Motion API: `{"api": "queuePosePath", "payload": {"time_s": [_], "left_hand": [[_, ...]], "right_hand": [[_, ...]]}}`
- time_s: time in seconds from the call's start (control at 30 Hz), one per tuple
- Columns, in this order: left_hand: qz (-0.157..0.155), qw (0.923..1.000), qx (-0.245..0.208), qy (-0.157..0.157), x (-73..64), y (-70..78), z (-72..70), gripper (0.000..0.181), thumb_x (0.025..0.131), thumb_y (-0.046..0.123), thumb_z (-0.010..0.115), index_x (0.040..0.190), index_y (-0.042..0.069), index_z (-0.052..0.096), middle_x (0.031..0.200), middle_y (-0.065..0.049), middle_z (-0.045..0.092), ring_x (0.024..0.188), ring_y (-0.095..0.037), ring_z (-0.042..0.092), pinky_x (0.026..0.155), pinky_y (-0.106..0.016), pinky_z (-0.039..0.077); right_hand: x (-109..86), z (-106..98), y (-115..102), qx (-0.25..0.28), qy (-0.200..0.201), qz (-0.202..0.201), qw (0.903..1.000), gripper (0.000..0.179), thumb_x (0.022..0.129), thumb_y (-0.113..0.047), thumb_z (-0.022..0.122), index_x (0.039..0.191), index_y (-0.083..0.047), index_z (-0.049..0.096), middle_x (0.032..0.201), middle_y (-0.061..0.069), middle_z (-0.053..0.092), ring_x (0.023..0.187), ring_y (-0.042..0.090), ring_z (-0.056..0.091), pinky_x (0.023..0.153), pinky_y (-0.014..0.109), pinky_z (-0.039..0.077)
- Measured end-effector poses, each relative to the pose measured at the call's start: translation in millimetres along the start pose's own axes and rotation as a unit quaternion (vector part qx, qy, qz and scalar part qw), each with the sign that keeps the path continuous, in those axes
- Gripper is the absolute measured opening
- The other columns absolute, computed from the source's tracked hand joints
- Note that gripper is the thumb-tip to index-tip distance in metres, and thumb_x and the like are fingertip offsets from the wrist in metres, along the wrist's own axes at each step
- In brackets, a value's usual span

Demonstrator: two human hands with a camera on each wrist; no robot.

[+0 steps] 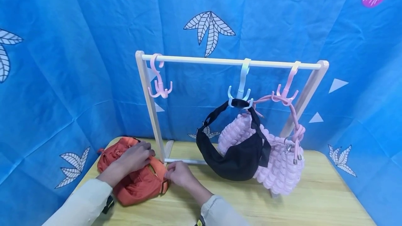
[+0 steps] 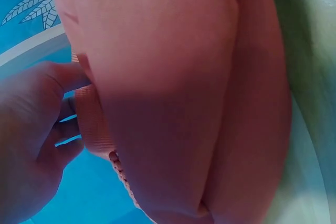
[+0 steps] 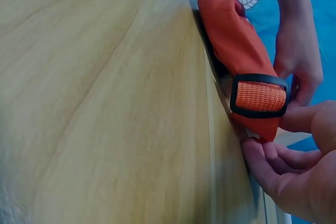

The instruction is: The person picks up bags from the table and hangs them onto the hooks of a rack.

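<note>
An orange-red fabric bag point(image 1: 135, 188) lies at the left end of the table, its wide webbing strap point(image 1: 157, 166) across the top. My left hand point(image 1: 135, 157) reaches over the bag and grips the strap; in the left wrist view, thumb and fingers hold the ribbed webbing point(image 2: 97, 121) beside the bag's smooth side. At the bag's right end my right hand point(image 1: 181, 173) pinches the strap close to a black slide buckle point(image 3: 260, 78). In the right wrist view its thumb and fingers close on the orange fabric just below that buckle.
Behind stands a rack with a white rail point(image 1: 201, 60). A pink hook point(image 1: 159, 79) hangs bare at its left. A black bag point(image 1: 232, 165) hangs from a blue hook point(image 1: 242, 79), and a pink puffy bag point(image 1: 282, 170) from another pink hook point(image 1: 287, 86). Blue curtains surround the wooden table point(image 1: 320, 198).
</note>
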State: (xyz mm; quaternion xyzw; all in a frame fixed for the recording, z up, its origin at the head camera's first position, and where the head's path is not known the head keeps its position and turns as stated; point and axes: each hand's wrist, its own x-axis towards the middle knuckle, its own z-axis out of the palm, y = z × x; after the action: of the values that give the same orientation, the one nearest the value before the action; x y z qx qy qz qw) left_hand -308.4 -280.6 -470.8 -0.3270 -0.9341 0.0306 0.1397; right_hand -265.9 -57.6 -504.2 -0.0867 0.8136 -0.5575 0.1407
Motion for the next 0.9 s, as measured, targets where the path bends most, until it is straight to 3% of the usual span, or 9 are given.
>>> {"api": "queuePosePath", "payload": {"time_s": [0.23,0.43,0.67,0.9], "left_hand": [[-0.002,1.0000,-0.001,0.000,-3.4,-1.5,-1.2,0.011,0.082,0.016,0.087,0.086,0.017,0.077,0.080,0.002,0.057,0.074,-0.014,0.049,0.065,-0.029,0.044],[-0.013,0.9997,-0.013,-0.017,-1.8,-0.2,-5.0,0.011,0.084,0.017,0.086,0.089,0.017,0.077,0.079,0.002,0.063,0.071,-0.011,0.054,0.063,-0.028,0.049],[-0.019,0.9965,-0.071,-0.040,-1.4,5.3,-12.1,0.012,0.085,0.012,0.083,0.085,0.019,0.074,0.073,0.007,0.066,0.064,-0.005,0.054,0.058,-0.022,0.046],[-0.012,0.9960,-0.077,-0.043,-1.7,15.4,-19.4,0.016,0.085,0.008,0.082,0.083,0.020,0.072,0.068,0.009,0.061,0.061,-0.003,0.048,0.056,-0.021,0.041]], "right_hand": [[-0.6,4.1,-1.8,-0.008,0.012,-0.012,0.9998,0.014,0.085,0.004,0.075,0.099,0.002,0.074,0.076,0.002,0.066,0.064,0.007,0.056,0.055,0.019,0.047],[3.4,9.3,-2.7,-0.004,0.021,0.004,0.9998,0.018,0.086,0.002,0.075,0.104,-0.002,0.072,0.083,0.000,0.066,0.072,0.007,0.058,0.063,0.020,0.052],[4.7,13.6,-5.2,-0.006,0.046,-0.020,0.9987,0.030,0.085,0.001,0.075,0.114,-0.003,0.071,0.091,0.000,0.068,0.083,0.008,0.061,0.071,0.023,0.055],[2.6,15.3,-10.0,0.003,0.043,-0.042,0.9982,0.023,0.091,-0.003,0.074,0.113,-0.003,0.074,0.093,0.003,0.072,0.084,0.008,0.065,0.069,0.023,0.058]]}}
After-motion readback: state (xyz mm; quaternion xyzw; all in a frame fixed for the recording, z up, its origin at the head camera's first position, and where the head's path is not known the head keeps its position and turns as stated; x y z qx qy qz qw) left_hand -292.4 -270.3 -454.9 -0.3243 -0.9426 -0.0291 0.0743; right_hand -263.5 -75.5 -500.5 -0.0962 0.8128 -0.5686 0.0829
